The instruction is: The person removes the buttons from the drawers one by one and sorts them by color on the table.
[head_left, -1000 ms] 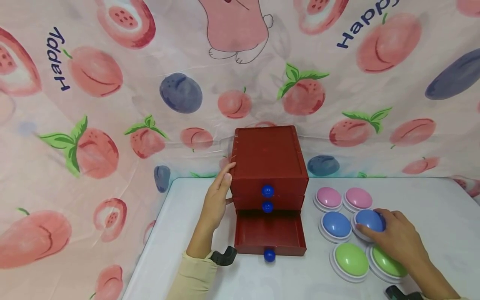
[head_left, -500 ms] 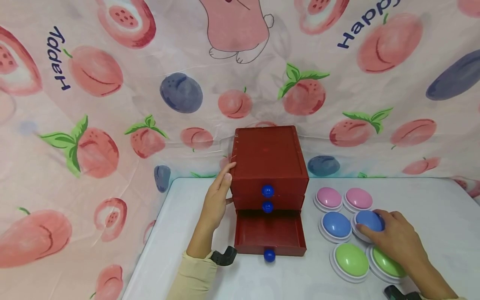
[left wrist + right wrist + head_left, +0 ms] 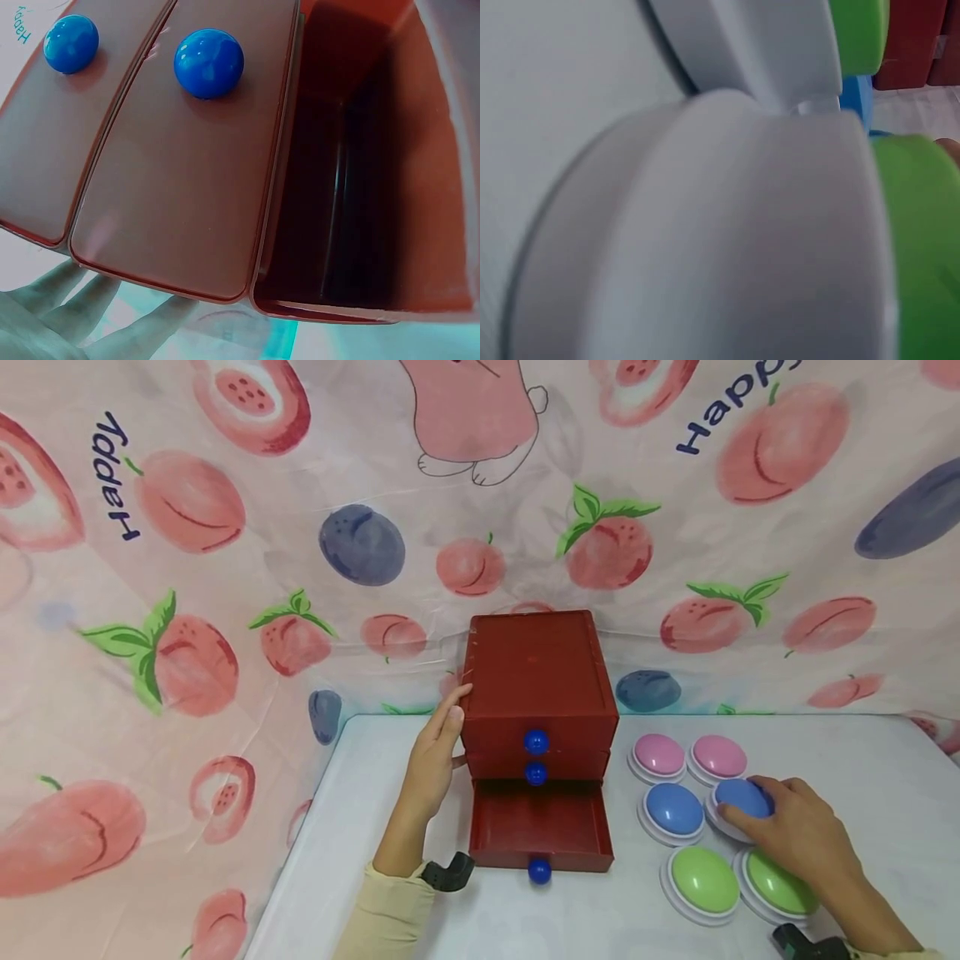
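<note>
A small dark red drawer cabinet with blue knobs stands at the back of the table. Its bottom drawer is pulled out, and no contents show inside. My left hand rests against the cabinet's left side; in the left wrist view its straight fingers lie along that wall. On the right, my right hand grips a domed blue push button on a white base, thumb at its front left and fingers over its right side. The right wrist view shows no grip, only a green button up close.
Left of the held button sits another blue button. Two pink buttons stand behind. In front are two green ones, the right one partly under my right wrist. A fruit-patterned cloth hangs behind the white table.
The right hand and the blue button in it have shifted very slightly right and away. The left hand, cabinet and drawer stay as they were.
</note>
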### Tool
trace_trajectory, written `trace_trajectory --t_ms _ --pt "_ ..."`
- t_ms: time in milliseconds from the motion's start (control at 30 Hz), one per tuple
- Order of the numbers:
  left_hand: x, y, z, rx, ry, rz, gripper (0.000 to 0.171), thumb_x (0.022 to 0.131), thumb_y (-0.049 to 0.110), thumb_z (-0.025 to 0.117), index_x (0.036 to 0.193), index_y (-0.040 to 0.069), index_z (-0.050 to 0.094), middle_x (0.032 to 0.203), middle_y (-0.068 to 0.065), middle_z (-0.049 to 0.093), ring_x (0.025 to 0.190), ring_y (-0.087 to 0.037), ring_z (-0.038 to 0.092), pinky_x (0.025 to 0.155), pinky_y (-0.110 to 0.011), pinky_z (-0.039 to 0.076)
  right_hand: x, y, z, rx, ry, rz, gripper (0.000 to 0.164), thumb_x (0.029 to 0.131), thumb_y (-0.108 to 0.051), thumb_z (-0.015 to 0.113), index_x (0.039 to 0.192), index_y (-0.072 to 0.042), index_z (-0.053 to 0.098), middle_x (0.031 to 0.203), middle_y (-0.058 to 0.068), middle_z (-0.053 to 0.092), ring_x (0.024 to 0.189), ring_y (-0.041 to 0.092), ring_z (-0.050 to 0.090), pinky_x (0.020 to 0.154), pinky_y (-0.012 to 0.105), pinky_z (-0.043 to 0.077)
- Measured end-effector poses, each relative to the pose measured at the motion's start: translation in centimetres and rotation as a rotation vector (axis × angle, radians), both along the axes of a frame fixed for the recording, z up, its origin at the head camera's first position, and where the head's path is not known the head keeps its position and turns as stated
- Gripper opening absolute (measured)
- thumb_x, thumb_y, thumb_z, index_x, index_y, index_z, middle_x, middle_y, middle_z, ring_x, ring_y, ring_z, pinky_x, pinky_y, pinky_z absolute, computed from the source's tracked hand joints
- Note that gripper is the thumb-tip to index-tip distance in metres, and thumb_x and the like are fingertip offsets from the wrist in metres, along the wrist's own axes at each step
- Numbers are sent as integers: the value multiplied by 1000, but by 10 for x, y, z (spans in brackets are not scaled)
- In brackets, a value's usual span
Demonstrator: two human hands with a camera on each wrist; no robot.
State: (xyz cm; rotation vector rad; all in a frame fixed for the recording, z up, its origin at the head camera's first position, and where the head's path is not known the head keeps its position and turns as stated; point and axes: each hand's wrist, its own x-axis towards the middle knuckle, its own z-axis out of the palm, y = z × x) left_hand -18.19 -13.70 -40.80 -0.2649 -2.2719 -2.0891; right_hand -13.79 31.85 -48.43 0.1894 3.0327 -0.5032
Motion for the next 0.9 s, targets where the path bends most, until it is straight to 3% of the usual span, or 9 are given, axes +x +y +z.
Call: trace_trajectory --t_ms 200,433,900 --pt "-1 0 -1 4 2 -6 43 107 50 44 149 40 49 158 0 42 141 -32 46 96 -67 51 0 -1 -2 4 -16 -9 103 83 -74 66 134 14 49 116 41 50 98 52 54 80 68 52" --pt "-2 -2 -1 2 7 4 43 107 50 44 149 39 49 158 0 42 142 -31 45 96 -68 51 0 -6 -6 -7 28 -9 104 83 -75 65 136 12 48 120 41 48 102 54 54 85 71 49" --pt "0 0 -2 0 9 4 43 107 49 44 149 39 49 157 0 43 140 -31 46 95 -68 51 1 -2 -12 -11 -16 17 106 83 -78 62 137 11 45 122 42 46 101 55 55 84 72 49"
